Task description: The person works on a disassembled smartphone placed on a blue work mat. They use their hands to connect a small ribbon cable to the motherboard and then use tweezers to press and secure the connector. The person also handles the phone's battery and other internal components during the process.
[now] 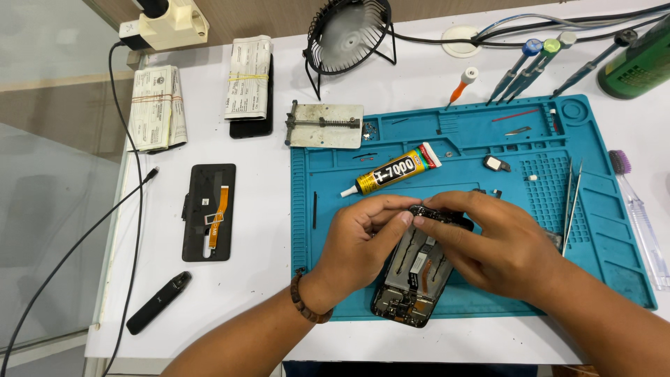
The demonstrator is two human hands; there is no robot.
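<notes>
Teal silicone work mat point(607, 230) covers the right part of a white table point(237, 293). On the mat's lower middle lies an opened phone point(412, 279), its back off and its inner frame, boards and an orange ribbon exposed; its bottom end juts just past the mat's near edge. Both hands meet at the phone's top end. The left hand point(359, 244), a beaded bracelet point(307, 299) on its wrist, has thumb and forefinger pinched against the phone's upper edge. The right hand point(499, 248) lies over the phone's right side, its fingertips pressed together on the same small dark part at the top edge; what exactly they grip cannot be told. Just beyond the hands a yellow-and-black glue tube point(394, 171) lies tilted on the mat. Two tweezers point(572, 199) lie near the right hand. A metal clamp plate point(324, 126) sits at the mat's far left corner, a small fan point(345, 35) behind it. Left of the mat, well apart, lie a black phone back cover point(208, 211) with an orange ribbon, a slim black pen-like device point(159, 301) and two banded paper bundles point(157, 106). Screwdrivers point(534, 66) rest beyond the mat.
</notes>
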